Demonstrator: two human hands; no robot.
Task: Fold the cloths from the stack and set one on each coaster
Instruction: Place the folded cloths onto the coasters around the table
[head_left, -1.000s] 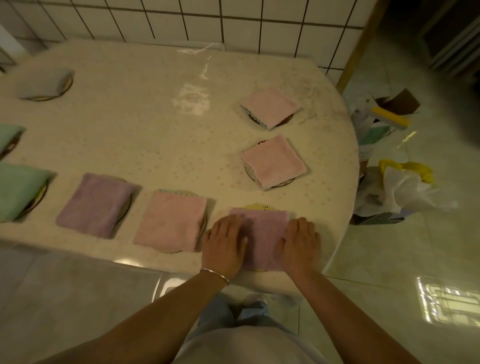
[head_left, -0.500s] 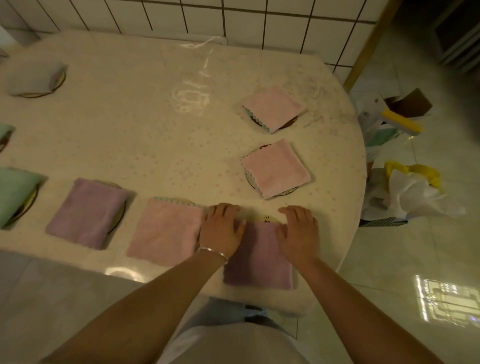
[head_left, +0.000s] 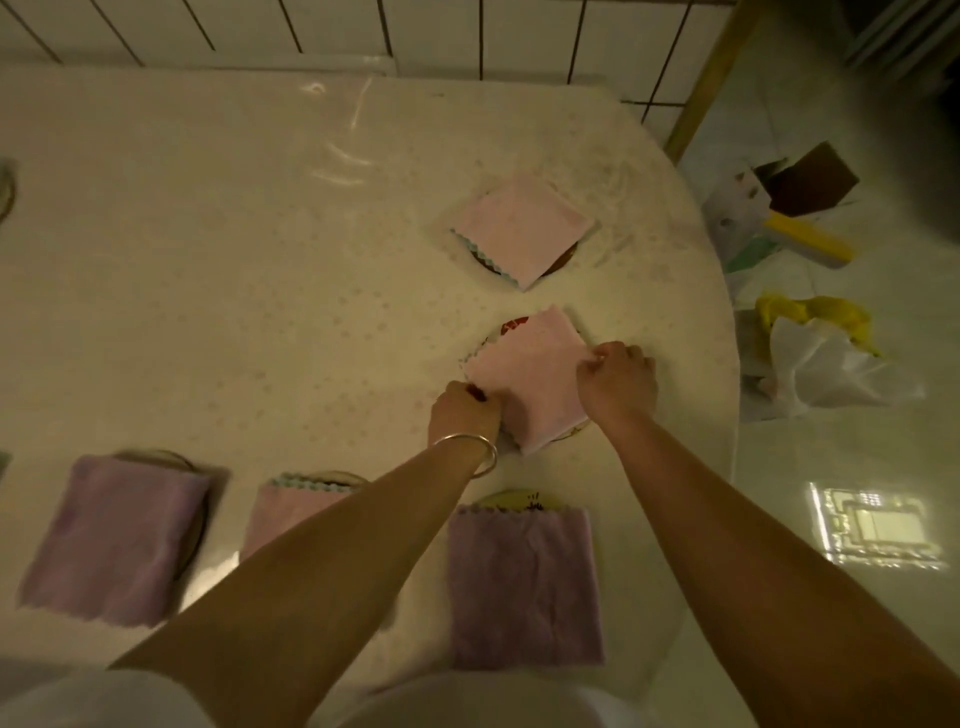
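Two hands on the same pink cloth (head_left: 524, 374), which sits tilted on a coaster (head_left: 511, 326) near the right edge of the tabletop (head_left: 218, 249). Left hand (head_left: 464, 414) pinches the cloth's near-left edge, fingers curled; a bangle (head_left: 475, 452) is on that wrist. Right hand (head_left: 618, 382) pinches the right corner, fingers curled over the edge. Cloth lies between the two grips, spanning the gap, near corner hanging past the coaster rim.

Second pink cloth (head_left: 522, 228) is folded on its own coaster, farther back along the right edge, apart from both hands. Purple cloth (head_left: 524, 584) is at the near edge under the forearms, coaster rim (head_left: 519, 500) showing behind it. To its left along the near edge: pink cloth with scalloped trim (head_left: 291, 506), partly hidden by the left forearm, then another purple cloth (head_left: 114, 538), each over a coaster. Bags and boxes (head_left: 810, 332) lie on the floor right of the tabletop.
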